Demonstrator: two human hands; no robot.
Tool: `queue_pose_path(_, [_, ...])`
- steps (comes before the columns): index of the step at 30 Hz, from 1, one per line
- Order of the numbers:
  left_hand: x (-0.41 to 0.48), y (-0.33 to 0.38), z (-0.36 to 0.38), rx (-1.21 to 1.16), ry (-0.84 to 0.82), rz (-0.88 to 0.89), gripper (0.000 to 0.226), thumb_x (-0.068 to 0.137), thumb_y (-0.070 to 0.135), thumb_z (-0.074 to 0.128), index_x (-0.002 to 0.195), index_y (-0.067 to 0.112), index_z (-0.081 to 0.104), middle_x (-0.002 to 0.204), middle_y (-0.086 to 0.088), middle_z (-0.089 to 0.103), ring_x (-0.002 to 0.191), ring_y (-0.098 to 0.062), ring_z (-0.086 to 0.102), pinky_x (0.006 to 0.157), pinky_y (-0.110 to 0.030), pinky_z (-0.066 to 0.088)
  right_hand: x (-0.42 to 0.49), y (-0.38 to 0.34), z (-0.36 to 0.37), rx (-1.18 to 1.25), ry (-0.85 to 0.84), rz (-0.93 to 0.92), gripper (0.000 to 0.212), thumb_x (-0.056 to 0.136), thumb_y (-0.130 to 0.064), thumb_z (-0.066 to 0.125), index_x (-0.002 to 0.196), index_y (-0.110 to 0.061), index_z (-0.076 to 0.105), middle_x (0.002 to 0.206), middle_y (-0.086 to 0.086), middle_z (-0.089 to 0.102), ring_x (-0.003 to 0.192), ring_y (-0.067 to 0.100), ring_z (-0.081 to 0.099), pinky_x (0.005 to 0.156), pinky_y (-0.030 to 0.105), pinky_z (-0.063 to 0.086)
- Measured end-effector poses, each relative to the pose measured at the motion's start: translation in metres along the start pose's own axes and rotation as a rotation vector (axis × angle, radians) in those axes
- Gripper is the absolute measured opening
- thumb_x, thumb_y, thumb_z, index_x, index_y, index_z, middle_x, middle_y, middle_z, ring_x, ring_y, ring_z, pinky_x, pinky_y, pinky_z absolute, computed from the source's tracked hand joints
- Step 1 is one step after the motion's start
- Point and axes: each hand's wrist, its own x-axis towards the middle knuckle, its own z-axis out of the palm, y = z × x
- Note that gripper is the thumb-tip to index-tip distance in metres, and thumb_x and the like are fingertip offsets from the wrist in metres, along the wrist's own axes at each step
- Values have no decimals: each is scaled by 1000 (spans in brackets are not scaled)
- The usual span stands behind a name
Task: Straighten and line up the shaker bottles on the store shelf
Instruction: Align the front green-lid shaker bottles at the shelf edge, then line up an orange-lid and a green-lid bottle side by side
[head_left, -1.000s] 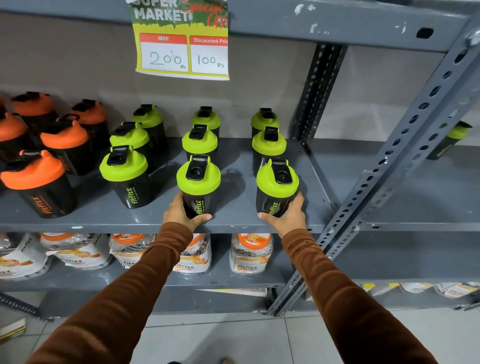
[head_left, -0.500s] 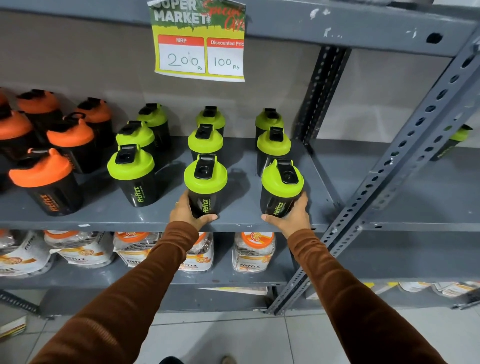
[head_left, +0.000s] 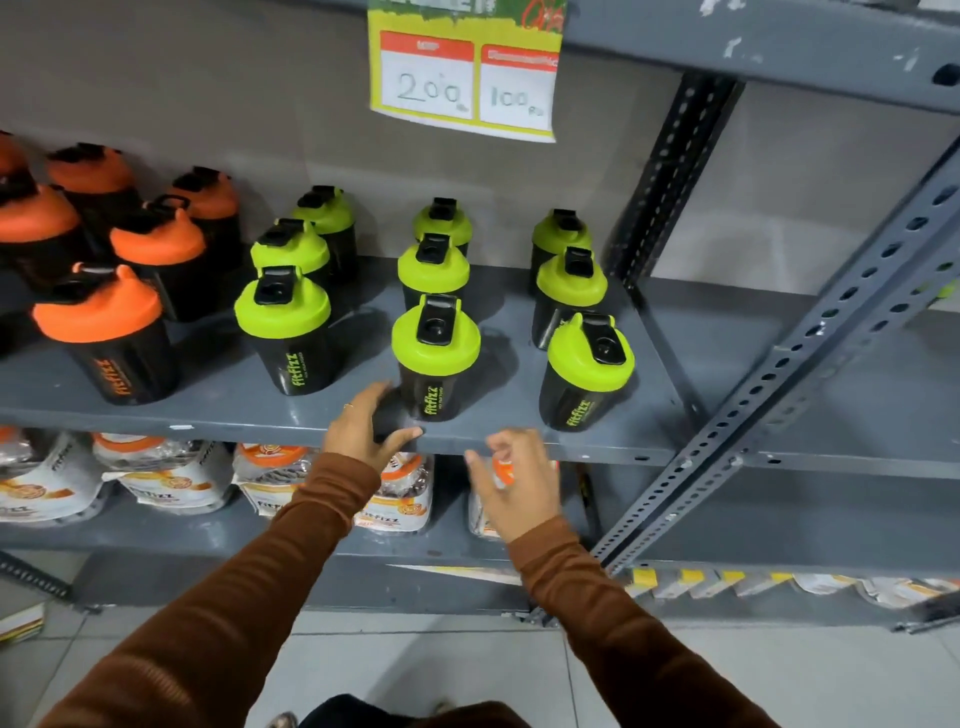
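Black shaker bottles with green lids stand in three front-to-back columns on the grey shelf (head_left: 218, 415). The front middle bottle (head_left: 435, 358) and the front right bottle (head_left: 586, 371) stand upright near the shelf edge, labels facing me. My left hand (head_left: 363, 431) is open just left of the front middle bottle's base, fingers near it but off it. My right hand (head_left: 511, 480) hangs below the shelf edge, blurred, fingers loosely curled, holding nothing. Orange-lidded bottles (head_left: 106, 332) stand in a group at the left.
A slanted perforated steel upright (head_left: 810, 343) crosses in front of the shelf at the right. A price sign (head_left: 465, 78) hangs from the shelf above. Packaged goods (head_left: 161, 473) lie on the lower shelf. Tiled floor lies below.
Both hands have let go of the front middle and front right bottles. The right hand dropped below the shelf edge; the left slid slightly left. The camera shifted left.
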Motion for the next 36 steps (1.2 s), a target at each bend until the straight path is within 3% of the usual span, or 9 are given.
queue_pose_path(5, [-20,-32,-38,92,126,169,31,78,5,62,107,-5,58,106,-26,64,93,-40,63,85,-33,44,13,-54,65,171,-215,-146,16,76,-10,67,87,-1,61,83,18,63,76,13,55,72,27,48])
queue_pose_path(9, [-22,-69,-91,152,236,137,27,77,10,56,101,-3,59,100,-25,65,92,-36,63,86,-30,38,35,-77,123,279,-232,18,47,72,-6,73,114,0,52,110,20,55,99,29,57,90,34,46])
queue_pose_path(12, [-16,-97,-131,185,382,97,36,78,20,55,106,-4,55,109,-29,58,106,-32,48,95,-30,33,47,-88,159,332,-254,292,84,68,-10,78,136,-4,30,137,18,37,126,29,41,108,42,34])
queue_pose_path(16, [0,-129,-167,202,537,-30,69,69,25,68,124,-5,40,131,-35,38,125,-39,31,106,-36,21,62,-99,192,354,-248,442,107,61,-6,83,142,-5,12,147,19,26,136,28,30,113,45,27])
queue_pose_path(21, [27,-155,-187,-145,402,-241,113,55,3,84,140,4,10,144,-22,27,130,-26,28,103,-18,15,74,-103,208,261,-210,533,108,62,-1,80,143,-7,7,145,16,37,129,28,42,109,36,32])
queue_pose_path(25, [36,-173,-194,-248,194,-231,117,58,6,83,142,13,2,141,-15,37,128,-24,37,106,-33,27,70,-105,212,210,-142,573,105,61,-4,81,141,-6,14,140,17,44,125,29,47,108,40,37])
queue_pose_path(29, [44,-182,-199,-223,89,-217,106,57,16,84,139,15,17,135,-12,47,122,-26,45,105,-43,35,63,-110,215,141,-103,572,103,56,-13,85,138,-4,23,137,17,47,125,30,47,107,42,38])
queue_pose_path(32, [47,-185,-201,-151,80,-195,81,57,23,84,124,14,39,121,-12,59,110,-31,54,97,-42,42,53,-118,217,102,-61,546,95,51,-18,89,128,-5,36,131,16,51,121,30,49,104,44,41])
queue_pose_path(36, [47,-188,-204,-127,83,-182,70,58,29,83,116,16,47,116,-11,63,103,-29,58,88,-33,42,45,-125,216,80,-55,516,91,49,-23,90,123,-6,40,126,16,52,117,28,51,103,39,41])
